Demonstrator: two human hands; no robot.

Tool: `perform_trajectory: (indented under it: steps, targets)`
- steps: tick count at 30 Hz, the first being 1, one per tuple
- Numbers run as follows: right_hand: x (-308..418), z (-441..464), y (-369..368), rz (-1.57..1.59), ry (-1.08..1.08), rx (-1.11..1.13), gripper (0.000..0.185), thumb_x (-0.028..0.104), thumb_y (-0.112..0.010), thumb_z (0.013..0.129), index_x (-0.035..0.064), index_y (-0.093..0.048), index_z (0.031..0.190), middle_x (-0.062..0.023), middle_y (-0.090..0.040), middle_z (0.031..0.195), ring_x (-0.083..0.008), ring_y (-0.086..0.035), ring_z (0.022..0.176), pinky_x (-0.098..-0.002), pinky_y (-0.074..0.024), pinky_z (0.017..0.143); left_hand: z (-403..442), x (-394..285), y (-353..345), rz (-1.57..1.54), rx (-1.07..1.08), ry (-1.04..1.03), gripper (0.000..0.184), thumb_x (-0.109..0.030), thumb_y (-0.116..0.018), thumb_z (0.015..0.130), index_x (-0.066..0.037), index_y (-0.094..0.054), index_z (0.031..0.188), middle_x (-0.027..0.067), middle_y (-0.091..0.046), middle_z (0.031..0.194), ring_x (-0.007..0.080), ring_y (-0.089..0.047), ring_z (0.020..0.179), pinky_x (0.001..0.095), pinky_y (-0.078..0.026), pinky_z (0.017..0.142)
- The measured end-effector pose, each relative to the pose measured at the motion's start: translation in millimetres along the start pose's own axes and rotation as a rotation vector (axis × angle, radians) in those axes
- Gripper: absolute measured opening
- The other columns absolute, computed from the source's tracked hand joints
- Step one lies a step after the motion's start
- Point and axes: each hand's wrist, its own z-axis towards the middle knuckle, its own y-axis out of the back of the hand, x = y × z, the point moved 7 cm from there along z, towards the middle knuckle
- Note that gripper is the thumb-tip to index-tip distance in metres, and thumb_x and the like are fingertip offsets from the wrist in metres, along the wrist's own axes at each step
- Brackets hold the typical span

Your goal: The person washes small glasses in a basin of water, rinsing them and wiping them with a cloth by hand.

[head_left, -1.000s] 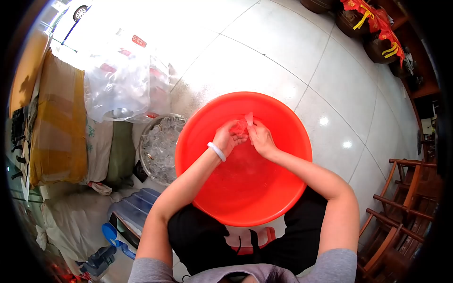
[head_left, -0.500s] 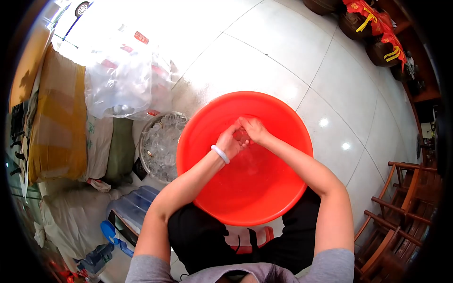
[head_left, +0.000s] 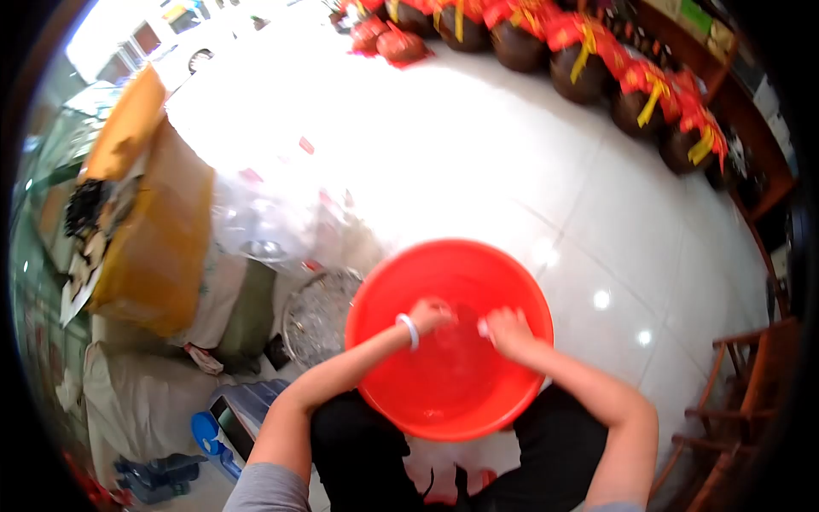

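Right hand [head_left: 510, 333] is pinching a small pale piece [head_left: 484, 328] over the red basin [head_left: 452, 397], inward of its right rim. Left hand [head_left: 431, 314] is curling; its contents, blurred, cannot be told. Piece is appearing light, probably slippery; edge grip advisable.

**Glare up top, blur at the hands**

Strong light pours in from the upper left, bleaching the glossy white tiled floor [head_left: 452, 136]! Round reflections gleam at right. The bare left hand [head_left: 433, 314], bare right hand [head_left: 510, 332] and clear plastic bags [head_left: 266, 215] look smeared; curved edges sink into black.
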Motion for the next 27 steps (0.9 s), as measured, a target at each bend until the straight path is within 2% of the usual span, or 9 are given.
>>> perform_trajectory:
  steps: [5, 9, 10, 11, 13, 14, 19, 23, 27]
  targets:
    - [-11, -55, -50, -0.343, 0.114, 0.190, 0.017, 0.023, -0.050, 0.079, 0.0188, -0.065, 0.084, -0.0080, -0.059, 0.092, -0.0258, -0.053, 0.095, -0.0521, -0.0305, 0.087, -67, -113, 8, 0.512, -0.121, -0.227, 0.035, -0.025, -0.070, 0.068, -0.004, -0.057, 0.093, 0.0091, -0.061, 0.079, 0.0190, -0.058, 0.070, 0.0313, -0.048, 0.065]
    - [3, -76, -30, -0.269, 0.150, -0.073, 0.019, 0.025, -0.052, 0.077, 0.0126, -0.066, 0.074, -0.0055, -0.064, 0.077, -0.0209, -0.060, 0.079, -0.0449, -0.0369, 0.077, -85, -108, 1, 0.142, 0.047, -0.216, 0.034, -0.027, -0.063, 0.071, -0.001, -0.055, 0.092, 0.0136, -0.061, 0.083, 0.0272, -0.060, 0.083, 0.0361, -0.047, 0.068]
    - [9, -84, -26, -0.193, 0.144, -0.063, 0.018, 0.025, -0.053, 0.076, 0.0146, -0.066, 0.070, -0.0043, -0.064, 0.072, -0.0197, -0.061, 0.073, -0.0422, -0.0389, 0.074, -54, -35, -7, 1.086, 0.109, -0.143, 0.030, -0.026, -0.057, 0.076, -0.004, -0.056, 0.095, 0.0155, -0.062, 0.089, 0.0299, -0.060, 0.087, 0.0384, -0.048, 0.071]
    - [14, -88, -30, -0.209, 0.140, -0.067, 0.018, 0.025, -0.053, 0.076, 0.0146, -0.066, 0.070, -0.0043, -0.064, 0.072, -0.0197, -0.061, 0.073, -0.0422, -0.0389, 0.074, -70, 11, -13, 1.355, 0.237, -0.322, 0.030, -0.026, -0.055, 0.076, -0.004, -0.056, 0.097, 0.0172, -0.061, 0.092, 0.0325, -0.059, 0.090, 0.0407, -0.048, 0.073]
    - [4, -78, -29, -0.270, 0.098, -0.162, 0.019, 0.027, -0.053, 0.075, 0.0181, -0.065, 0.065, -0.0043, -0.063, 0.067, -0.0195, -0.061, 0.063, -0.0368, -0.0404, 0.063, -76, 42, -29, 1.497, 0.384, -0.265, 0.033, -0.027, -0.055, 0.076, -0.004, -0.055, 0.101, 0.0193, -0.060, 0.097, 0.0359, -0.057, 0.093, 0.0441, -0.046, 0.078]
    - [3, -77, -30, -0.312, 0.105, -0.250, 0.026, 0.032, -0.048, 0.079, 0.0173, -0.066, 0.068, -0.0052, -0.063, 0.068, -0.0215, -0.061, 0.063, -0.0369, -0.0415, 0.055, -73, 47, -26, 1.367, 0.414, -0.001, 0.035, -0.027, -0.056, 0.076, -0.005, -0.055, 0.103, 0.0197, -0.060, 0.099, 0.0368, -0.056, 0.095, 0.0452, -0.045, 0.081]
    - [7, -84, -18, -0.186, 0.064, -0.352, 0.028, 0.033, -0.046, 0.082, 0.0192, -0.065, 0.067, -0.0058, -0.063, 0.068, -0.0225, -0.061, 0.063, -0.0375, -0.0424, 0.054, -117, -49, -39, 0.950, 0.139, -0.048, 0.035, -0.027, -0.055, 0.076, -0.006, -0.054, 0.105, 0.0167, -0.059, 0.103, 0.0308, -0.057, 0.098, 0.0432, -0.046, 0.083]
    - [4, -79, -19, -0.210, 0.026, -0.337, 0.030, 0.033, -0.044, 0.082, 0.0182, -0.065, 0.066, -0.0077, -0.062, 0.066, -0.0245, -0.060, 0.062, -0.0400, -0.0442, 0.057, -112, 27, -40, 1.589, 0.564, -0.049, 0.035, -0.025, -0.051, 0.080, -0.009, -0.050, 0.111, 0.0160, -0.053, 0.113, 0.0327, -0.053, 0.102, 0.0448, -0.044, 0.084]
    - [15, -89, 1, -0.092, 0.021, -0.339, 0.028, 0.031, -0.048, 0.081, 0.0126, -0.066, 0.071, -0.0089, -0.063, 0.068, -0.0238, -0.062, 0.066, -0.0380, -0.0460, 0.059, -128, -58, -18, 1.119, 0.114, 0.006, 0.036, -0.027, -0.053, 0.080, -0.006, -0.050, 0.110, 0.0190, -0.054, 0.108, 0.0302, -0.055, 0.100, 0.0429, -0.044, 0.082]
